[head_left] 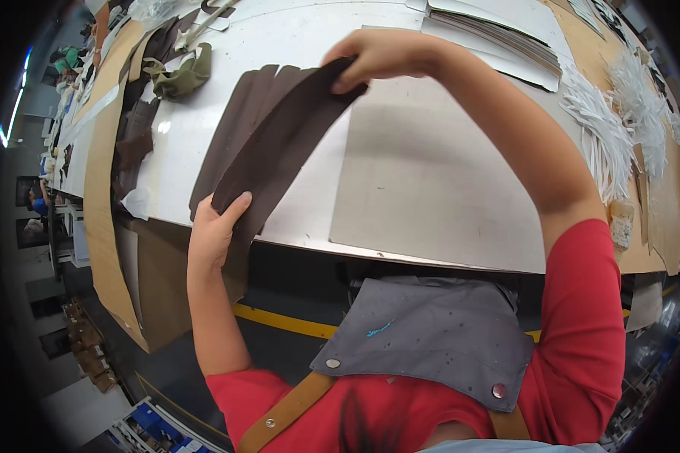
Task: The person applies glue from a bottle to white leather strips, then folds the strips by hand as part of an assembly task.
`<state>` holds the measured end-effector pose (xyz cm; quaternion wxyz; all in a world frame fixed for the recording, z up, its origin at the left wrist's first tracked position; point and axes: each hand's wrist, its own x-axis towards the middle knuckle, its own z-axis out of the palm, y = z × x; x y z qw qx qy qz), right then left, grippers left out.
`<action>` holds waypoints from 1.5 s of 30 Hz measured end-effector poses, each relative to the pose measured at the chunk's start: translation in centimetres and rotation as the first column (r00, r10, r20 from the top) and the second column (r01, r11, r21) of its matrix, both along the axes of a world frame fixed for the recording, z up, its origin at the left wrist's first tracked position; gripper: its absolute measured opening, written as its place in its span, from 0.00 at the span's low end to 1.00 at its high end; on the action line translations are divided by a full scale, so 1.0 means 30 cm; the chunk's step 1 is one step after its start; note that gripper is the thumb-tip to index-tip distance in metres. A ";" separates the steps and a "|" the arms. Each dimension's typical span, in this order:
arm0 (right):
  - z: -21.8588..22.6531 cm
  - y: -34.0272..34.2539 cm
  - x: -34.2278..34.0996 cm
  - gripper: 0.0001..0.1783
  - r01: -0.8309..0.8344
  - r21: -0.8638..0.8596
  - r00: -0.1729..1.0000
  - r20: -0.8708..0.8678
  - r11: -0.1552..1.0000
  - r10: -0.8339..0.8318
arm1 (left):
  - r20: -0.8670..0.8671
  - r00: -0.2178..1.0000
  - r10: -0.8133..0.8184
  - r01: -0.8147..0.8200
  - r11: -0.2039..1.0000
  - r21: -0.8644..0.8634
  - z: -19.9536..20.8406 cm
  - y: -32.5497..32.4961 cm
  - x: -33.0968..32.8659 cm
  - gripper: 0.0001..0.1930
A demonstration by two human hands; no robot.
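Note:
A long dark brown leather-like sheet (291, 140) is stretched at a slant between my two hands, its far end lifted and its edge curling over. My left hand (213, 230) grips its near end at the table's front edge, the thumb on top. Farther off and to the right, my right hand (374, 57) pinches the far corner, with its fingertips partly hidden behind the sheet. Beneath and to the left, more dark brown pieces (230, 124) lie in an overlapping pile on the white table (302, 219).
A grey board (431, 174) lies right of the sheet. Behind it is a stack of flat sheets (499, 45). White strips (601, 128) and a small container (621, 219) sit at the right. At the left are an olive cloth (181, 79) and a cardboard box (162, 279).

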<state>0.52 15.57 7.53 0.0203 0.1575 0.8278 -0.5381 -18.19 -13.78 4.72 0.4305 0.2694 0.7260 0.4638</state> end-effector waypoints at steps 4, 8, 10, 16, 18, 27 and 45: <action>-0.082 0.050 -0.210 0.27 0.096 0.091 0.991 0.088 0.991 -0.104 | -0.040 0.994 0.105 -0.101 0.991 0.082 -0.016 -0.017 -0.031 0.21; -0.179 0.176 -0.170 0.22 0.395 0.520 0.917 -0.177 0.757 -0.357 | -0.827 0.562 -0.014 -0.290 0.933 -0.213 0.077 -0.006 0.042 0.17; -0.177 0.185 -0.052 0.17 0.433 0.436 0.901 -0.183 0.789 -0.393 | -0.897 0.443 -0.016 -0.260 0.954 -0.146 0.055 -0.024 0.044 0.16; -0.233 0.218 0.377 0.14 0.602 0.564 0.778 -0.259 0.565 -0.572 | -0.961 0.275 -0.039 0.108 0.994 -0.009 0.010 0.090 0.121 0.10; -0.294 0.272 0.516 0.16 0.603 0.694 0.770 -0.377 0.393 -0.514 | -0.954 0.296 -0.056 0.222 0.975 0.011 0.004 0.162 0.181 0.10; -0.349 0.226 0.637 0.31 0.277 0.863 0.816 0.022 0.424 -0.577 | -0.916 0.317 -0.245 0.688 0.725 0.044 -0.062 0.400 0.492 0.11; -0.243 -0.278 0.791 0.27 0.192 0.719 0.946 0.045 0.668 -0.321 | -0.871 0.091 -0.483 0.897 0.419 -0.138 -0.156 0.374 0.709 0.28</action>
